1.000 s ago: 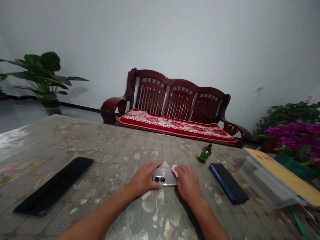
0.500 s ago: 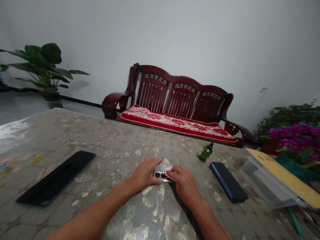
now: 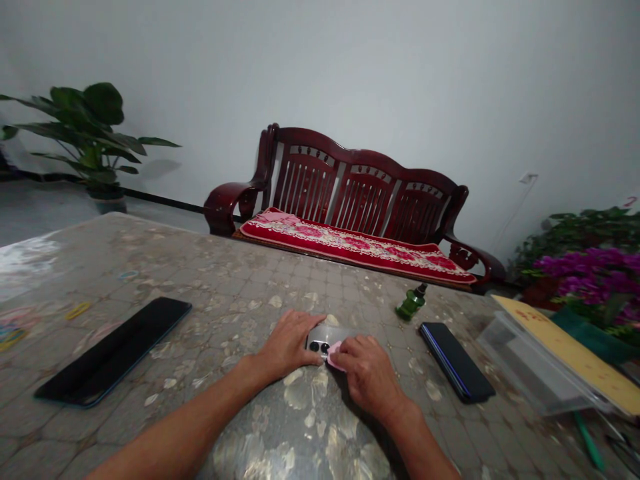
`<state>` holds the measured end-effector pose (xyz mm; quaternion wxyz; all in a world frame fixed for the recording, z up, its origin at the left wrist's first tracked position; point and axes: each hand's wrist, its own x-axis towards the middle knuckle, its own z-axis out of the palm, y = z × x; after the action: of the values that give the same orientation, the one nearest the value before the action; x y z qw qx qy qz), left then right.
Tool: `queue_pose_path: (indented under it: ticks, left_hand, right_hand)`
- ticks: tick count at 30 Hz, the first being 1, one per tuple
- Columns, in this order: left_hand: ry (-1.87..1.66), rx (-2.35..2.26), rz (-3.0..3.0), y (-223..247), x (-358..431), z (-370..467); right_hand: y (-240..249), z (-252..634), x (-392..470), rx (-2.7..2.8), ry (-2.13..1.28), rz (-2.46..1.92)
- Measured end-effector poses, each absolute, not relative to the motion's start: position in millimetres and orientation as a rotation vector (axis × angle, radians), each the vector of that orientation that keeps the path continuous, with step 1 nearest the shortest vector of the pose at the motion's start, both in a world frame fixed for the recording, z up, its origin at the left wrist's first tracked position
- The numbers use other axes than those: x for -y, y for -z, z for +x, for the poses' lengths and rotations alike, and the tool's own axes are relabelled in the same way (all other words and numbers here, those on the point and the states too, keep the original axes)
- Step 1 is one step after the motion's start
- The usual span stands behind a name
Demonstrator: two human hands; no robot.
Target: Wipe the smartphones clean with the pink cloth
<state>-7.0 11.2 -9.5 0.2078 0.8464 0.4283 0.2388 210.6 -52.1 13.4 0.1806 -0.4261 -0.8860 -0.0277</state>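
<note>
A silver phone (image 3: 334, 333) lies back side up on the table, its round dark camera lenses showing at the left end. My left hand (image 3: 289, 341) grips that end between thumb and fingers. In my right hand (image 3: 369, 371) a small pink cloth (image 3: 335, 356) is pinched and pressed on the near edge of the phone, beside the lenses. The fingers of this hand hide the phone's right part.
A dark tablet (image 3: 117, 350) lies to the left, near several rubber bands (image 3: 78, 311). On the right are a green spray bottle (image 3: 412, 303), a dark phone (image 3: 456, 361) and a clear plastic box (image 3: 533, 367) under a yellow board (image 3: 570, 350). A wooden bench (image 3: 350, 193) stands beyond the table.
My right hand has slid the pink cloth a little toward me, to the phone's near edge, baring more of its back. My left hand keeps its hold.
</note>
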Motion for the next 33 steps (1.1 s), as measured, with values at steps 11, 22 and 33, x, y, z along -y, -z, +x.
queue_pose_path:
  ticks: [11, 22, 33]
  left_hand:
    - [-0.620, -1.033, 2.443, 10.4, -19.1, -20.1]
    - [-0.571, -1.056, 2.394, 12.3, -22.6, -19.8]
    - [-0.590, -1.081, 2.364, 10.5, -20.3, -18.1]
  right_hand:
    - [-7.6, 196.1, 23.4, 2.293, 0.088, -1.389]
    - [-6.5, 178.5, 23.2, 2.396, 0.254, -1.278]
    - [-11.7, 182.1, 38.0, 2.388, -0.039, -1.127]
